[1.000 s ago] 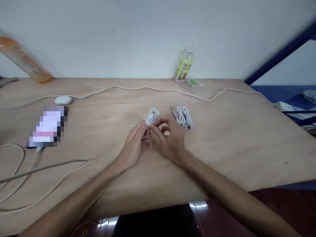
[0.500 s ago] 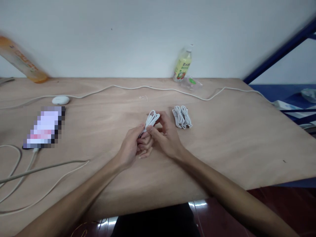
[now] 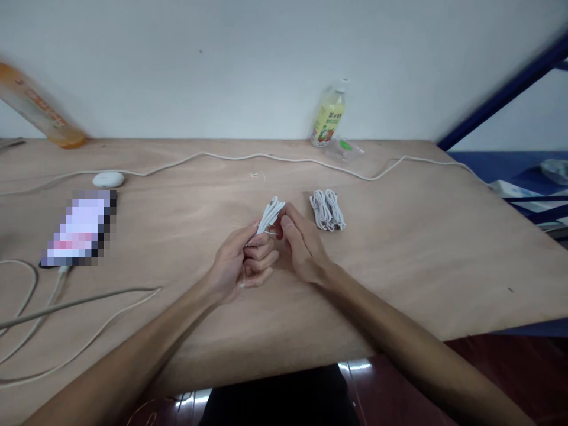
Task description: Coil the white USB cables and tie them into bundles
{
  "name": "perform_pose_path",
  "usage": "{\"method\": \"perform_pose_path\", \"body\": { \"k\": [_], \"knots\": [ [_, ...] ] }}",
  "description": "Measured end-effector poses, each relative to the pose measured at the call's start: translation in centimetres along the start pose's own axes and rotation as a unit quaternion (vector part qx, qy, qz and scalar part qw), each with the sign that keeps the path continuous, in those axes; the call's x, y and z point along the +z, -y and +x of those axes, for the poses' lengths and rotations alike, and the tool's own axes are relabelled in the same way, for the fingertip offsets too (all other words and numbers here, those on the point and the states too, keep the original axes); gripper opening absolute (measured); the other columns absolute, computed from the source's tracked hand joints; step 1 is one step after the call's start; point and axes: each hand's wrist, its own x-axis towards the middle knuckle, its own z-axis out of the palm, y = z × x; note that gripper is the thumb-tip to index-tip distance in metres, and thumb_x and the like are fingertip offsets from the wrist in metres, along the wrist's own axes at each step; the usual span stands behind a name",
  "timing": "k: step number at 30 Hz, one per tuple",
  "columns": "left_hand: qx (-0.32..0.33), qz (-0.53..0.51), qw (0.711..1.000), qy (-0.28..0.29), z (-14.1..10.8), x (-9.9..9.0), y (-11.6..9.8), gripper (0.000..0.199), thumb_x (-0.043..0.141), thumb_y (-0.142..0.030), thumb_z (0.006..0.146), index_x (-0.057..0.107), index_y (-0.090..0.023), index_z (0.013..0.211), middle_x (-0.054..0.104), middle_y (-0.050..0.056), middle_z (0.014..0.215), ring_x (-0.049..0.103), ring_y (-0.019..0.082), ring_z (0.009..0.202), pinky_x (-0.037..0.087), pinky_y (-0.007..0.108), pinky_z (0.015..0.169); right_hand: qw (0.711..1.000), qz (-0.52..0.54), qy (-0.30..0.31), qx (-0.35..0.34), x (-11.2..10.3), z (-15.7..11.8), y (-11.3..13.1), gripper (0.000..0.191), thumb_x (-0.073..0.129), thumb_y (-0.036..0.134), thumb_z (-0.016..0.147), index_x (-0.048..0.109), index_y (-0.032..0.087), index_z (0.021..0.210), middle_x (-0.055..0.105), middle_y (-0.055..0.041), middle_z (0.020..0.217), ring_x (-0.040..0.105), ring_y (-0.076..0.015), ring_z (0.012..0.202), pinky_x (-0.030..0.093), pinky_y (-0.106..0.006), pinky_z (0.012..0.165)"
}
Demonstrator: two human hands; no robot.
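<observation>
At the frame's centre, the cable slants up and right from the left hand, whose fingers grip its lower end, while the right hand curls just rightward, its grip on the tie indiscernible.

The right hand has eased back from the coiled white cable in the left hand, its thumb now off the loops and just beside them. A thin strand, apparently a tie end, now points toward the right hand.
</observation>
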Motion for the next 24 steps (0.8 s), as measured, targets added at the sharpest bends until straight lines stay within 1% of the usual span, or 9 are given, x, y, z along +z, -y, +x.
{"method": "perform_pose_path", "body": {
  "k": [2,4,7,9,13,15,19,24],
  "knots": [
    [0.003,0.004,1.000,0.005,0.0,0.0,0.0,0.055,0.074,-0.049,0.099,0.039,-0.024,0.065,0.017,-0.011,0.058,0.009,0.007,0.047,0.025,0.011,0.029,0.996,0.055,0.015,0.063,0.3,0.0,0.1,0.036,0.040,0.049,0.109,0.049,0.026,0.082,0.053,0.0009,0.075,0.049,-0.0169,0.067,0.042,-0.032,0.063],
    [0.007,0.020,1.000,0.004,0.0,0.1,0.1,0.056,0.077,-0.050,0.097,0.041,-0.024,0.064,0.018,-0.012,0.057,0.010,0.006,0.046,0.025,0.012,0.028,0.987,0.098,0.032,0.120,0.6,-0.1,0.1,0.040,0.049,0.052,0.104,0.047,0.026,0.075,0.047,0.0024,0.070,0.043,-0.0156,0.064,0.036,-0.030,0.058],
    [0.011,0.047,0.999,-0.003,-0.1,0.4,0.3,0.056,0.083,-0.051,0.093,0.042,-0.024,0.064,0.020,-0.012,0.057,0.012,0.005,0.044,0.027,0.012,0.028,0.966,0.170,0.049,0.186,1.0,-0.1,0.0,0.044,0.060,0.060,0.096,0.048,0.025,0.073,0.044,0.0037,0.068,0.039,-0.0140,0.061,0.030,-0.027,0.053],
    [0.013,0.058,0.998,-0.006,-0.1,0.6,0.4,0.057,0.084,-0.053,0.091,0.042,-0.024,0.064,0.019,-0.013,0.057,0.012,0.005,0.044,0.027,0.013,0.027,0.952,0.210,0.055,0.216,1.1,-0.1,0.1,0.049,0.066,0.067,0.091,0.048,0.025,0.071,0.041,0.0052,0.065,0.034,-0.0124,0.057,0.027,-0.026,0.049],
    [0.018,0.085,0.996,-0.001,0.0,0.4,0.4,0.061,0.082,-0.057,0.091,0.039,-0.025,0.063,0.018,-0.013,0.057,0.011,0.004,0.042,0.027,0.013,0.026,0.940,0.247,0.068,0.226,0.9,0.1,0.3,0.060,0.073,0.071,0.086,0.042,0.026,0.062,0.029,0.0097,0.057,0.023,-0.0085,0.049,0.021,-0.024,0.044],
    [0.025,0.102,0.994,0.001,0.1,0.1,0.4,0.061,0.080,-0.060,0.093,0.040,-0.025,0.064,0.019,-0.013,0.057,0.011,0.003,0.042,0.027,0.014,0.026,0.938,0.255,0.075,0.222,0.7,0.1,0.1,0.062,0.072,0.071,0.088,0.040,0.026,0.059,0.029,0.0102,0.054,0.024,-0.0077,0.045,0.022,-0.024,0.041],
    [0.042,0.138,0.989,-0.010,0.3,-0.4,0.6,0.061,0.075,-0.065,0.095,0.041,-0.025,0.065,0.022,-0.013,0.057,0.012,0.003,0.041,0.028,0.014,0.026,0.933,0.266,0.090,0.228,0.5,0.0,-0.3,0.061,0.071,0.068,0.094,0.047,0.025,0.060,0.033,0.0097,0.050,0.026,-0.0071,0.042,0.021,-0.023,0.040],
    [0.059,0.161,0.984,-0.049,0.6,-0.5,0.9,0.061,0.078,-0.069,0.090,0.043,-0.024,0.067,0.025,-0.013,0.057,0.017,0.004,0.041,0.031,0.015,0.027,0.907,0.315,0.065,0.273,0.6,0.0,0.4,0.056,0.082,0.063,0.085,0.048,0.024,0.064,0.028,0.0117,0.057,0.021,-0.0059,0.047,0.018,-0.021,0.042]
  ]
}}
